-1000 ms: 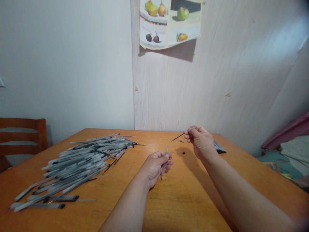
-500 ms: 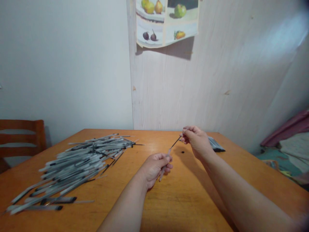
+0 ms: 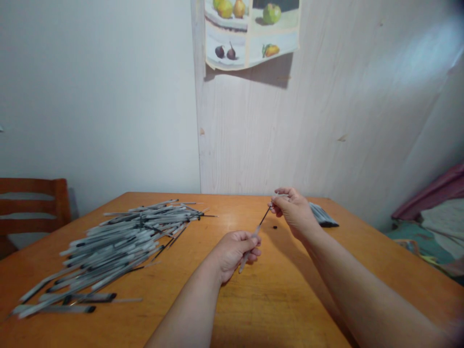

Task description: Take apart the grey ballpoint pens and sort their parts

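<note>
My left hand (image 3: 237, 251) is closed round a translucent pen barrel (image 3: 243, 263), which slants up to the right over the table. A thin dark pen refill (image 3: 265, 215) sticks out of the barrel's upper end. My right hand (image 3: 292, 208) pinches the far end of that refill between thumb and fingers. On the tabletop just below the right hand lies a small black plug (image 3: 275, 227). Behind the right wrist, a bundle of grey pens (image 3: 321, 215) with dark ends is partly hidden.
A large loose heap of pens and refills (image 3: 119, 241) covers the left part of the wooden table (image 3: 174, 319). A wooden chair (image 3: 32, 205) stands at the far left. The wall rises behind the table, with a fruit picture (image 3: 250, 36) on it. Fabric (image 3: 435, 232) lies at the right.
The right hand has come slightly down and left toward the left hand, and a little less of the refill shows outside the barrel. The heap has not changed.
</note>
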`<state>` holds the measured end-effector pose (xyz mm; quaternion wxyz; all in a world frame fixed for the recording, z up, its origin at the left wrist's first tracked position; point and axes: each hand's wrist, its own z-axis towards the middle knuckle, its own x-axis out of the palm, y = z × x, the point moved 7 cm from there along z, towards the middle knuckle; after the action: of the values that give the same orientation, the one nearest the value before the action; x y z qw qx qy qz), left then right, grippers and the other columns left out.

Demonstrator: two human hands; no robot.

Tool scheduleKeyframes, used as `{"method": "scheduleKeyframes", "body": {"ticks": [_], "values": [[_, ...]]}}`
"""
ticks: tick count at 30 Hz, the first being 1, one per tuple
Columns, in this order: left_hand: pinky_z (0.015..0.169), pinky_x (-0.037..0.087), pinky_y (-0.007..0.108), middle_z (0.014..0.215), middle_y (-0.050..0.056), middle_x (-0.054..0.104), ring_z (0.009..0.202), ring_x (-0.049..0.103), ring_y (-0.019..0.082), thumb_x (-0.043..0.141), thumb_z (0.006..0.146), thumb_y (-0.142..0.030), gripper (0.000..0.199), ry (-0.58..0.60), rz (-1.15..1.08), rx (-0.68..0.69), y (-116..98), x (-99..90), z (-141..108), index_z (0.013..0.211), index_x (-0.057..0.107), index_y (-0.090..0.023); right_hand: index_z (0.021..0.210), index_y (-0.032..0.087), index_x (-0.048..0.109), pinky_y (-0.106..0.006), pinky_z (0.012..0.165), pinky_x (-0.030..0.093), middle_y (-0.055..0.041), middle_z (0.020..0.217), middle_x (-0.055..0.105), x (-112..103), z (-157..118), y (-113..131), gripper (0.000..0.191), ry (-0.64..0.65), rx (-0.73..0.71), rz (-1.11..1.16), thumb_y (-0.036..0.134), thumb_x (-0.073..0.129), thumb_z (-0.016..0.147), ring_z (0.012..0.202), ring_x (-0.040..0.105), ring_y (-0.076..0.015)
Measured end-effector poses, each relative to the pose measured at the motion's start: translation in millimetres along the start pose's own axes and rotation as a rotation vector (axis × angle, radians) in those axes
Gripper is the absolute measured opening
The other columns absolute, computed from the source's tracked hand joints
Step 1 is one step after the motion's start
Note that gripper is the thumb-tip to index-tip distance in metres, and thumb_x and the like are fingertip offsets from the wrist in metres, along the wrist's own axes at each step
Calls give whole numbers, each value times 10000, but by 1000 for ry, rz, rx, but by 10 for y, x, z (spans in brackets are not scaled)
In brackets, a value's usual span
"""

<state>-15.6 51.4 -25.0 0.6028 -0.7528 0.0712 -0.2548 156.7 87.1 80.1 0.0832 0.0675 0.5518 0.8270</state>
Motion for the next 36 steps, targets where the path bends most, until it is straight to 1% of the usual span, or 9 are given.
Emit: {"method": "scheduleKeyframes", "body": {"ticks": [6,11,15,20,24,28,32,36], "values": [[596,410,228,770,65,650,606,570,98,796,671,-341,344,12,10,-8,-8,24,-17,889,664,-110,1033,179,524,-212,458,397,-3,680,667,15,-3,-17,413,11,-18,-6,389,703,725,513,563,-114],[607,416,231,756,65,646,613,568,100,794,681,-360,369,10,11,3,-6,9,-5,908,664,-101,1022,185,522,-214,460,403,-5,689,672,-5,3,-52,400,-2,-5,-11,396,701,732,511,573,-117],[598,406,226,754,63,646,608,571,99,773,707,-349,346,10,4,13,-13,2,0,921,667,-98,1015,191,530,-218,470,412,-14,707,685,39,-10,-80,384,33,11,-26,399,702,742,526,588,-122],[593,405,219,765,63,649,597,566,91,741,747,-316,295,8,-13,19,-35,5,-8,938,671,-103,872,181,556,-225,485,419,-34,711,690,195,-100,-115,265,117,39,-73,418,643,789,538,591,-118],[602,422,222,804,72,648,622,574,95,731,763,-281,252,-2,-49,33,-62,-11,-8,932,674,-103,801,174,584,-235,519,436,-29,694,669,328,-190,-108,251,198,12,-197,424,612,808,565,583,-120],[595,428,214,829,66,634,639,578,92,727,774,-254,230,-14,-106,49,-96,-28,-14,940,678,-102,768,179,595,-251,543,453,-20,696,656,443,-258,-117,250,325,-12,-315,422,594,827,570,584,-126],[591,433,203,842,62,627,651,585,88,721,782,-236,197,-21,-131,59,-130,-21,-31,919,685,-99,726,182,614,-253,559,445,-27,703,664,501,-289,-119,299,421,-74,-439,431,544,876,584,596,-132],[597,442,197,863,75,638,665,597,91,708,791,-215,152,-49,-129,73,-151,-31,-41,884,686,-97,740,186,645,-253,585,426,-30,702,671,514,-297,-94,363,451,-184,-613,442,473,932,616,599,-141]]}}
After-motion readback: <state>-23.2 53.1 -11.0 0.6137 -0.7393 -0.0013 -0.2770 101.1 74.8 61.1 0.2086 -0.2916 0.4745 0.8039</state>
